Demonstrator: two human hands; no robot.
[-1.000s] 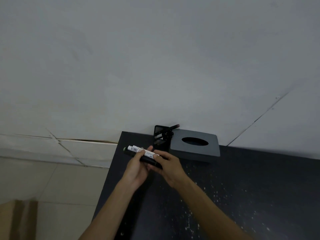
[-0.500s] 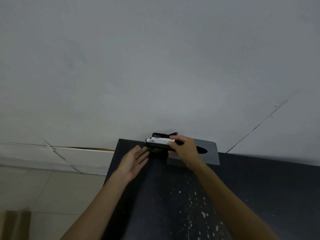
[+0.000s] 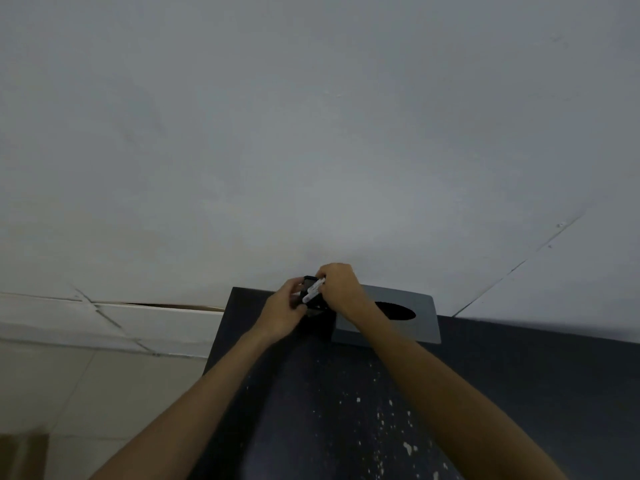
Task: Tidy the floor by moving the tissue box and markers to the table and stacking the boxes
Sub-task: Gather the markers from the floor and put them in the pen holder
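Dark, paint-flecked bench [image 3: 346, 427] against a grey wall [image 3: 311, 133]. The grey tissue box [image 3: 422, 327] sat at the bench's far edge by the wall. Just left of it, the left hand [image 3: 282, 308] had its grip round a black holder [image 3: 309, 280], likely steadying it. The right hand [image 3: 341, 287] had its grip clamped on a white marker [image 3: 313, 291], tilted over the holder's mouth.

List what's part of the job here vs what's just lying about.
Job:
- marker, in right hand
- holder, gripped by left hand
- tissue box
- table
- cardboard at bottom left, blurred, maybe a box

Lying about:
- paint specks
- wall
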